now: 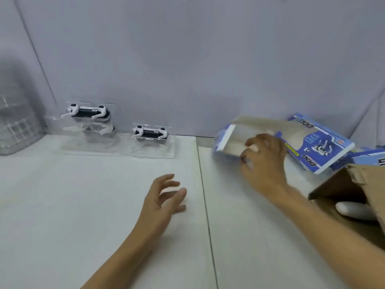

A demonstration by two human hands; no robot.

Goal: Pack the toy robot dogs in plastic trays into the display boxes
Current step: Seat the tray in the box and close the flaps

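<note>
The right hand (263, 161) grips a blue display box (291, 140) at 3 o'clock. The left hand (164, 195) hovers, fingers spread. 2 toy dogs (150, 133) in trays sit at 10 o'clock.

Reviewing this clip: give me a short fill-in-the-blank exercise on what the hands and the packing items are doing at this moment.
1. The right hand grips the open end of a blue display ____.
2. The left hand hovers over the white table holding ____.
3. The toy robot dogs in clear trays stand at the ____ of the table, against the wall.
4. The print on the display box reads ____.

Missing words: box; nothing; back; DOG
</note>
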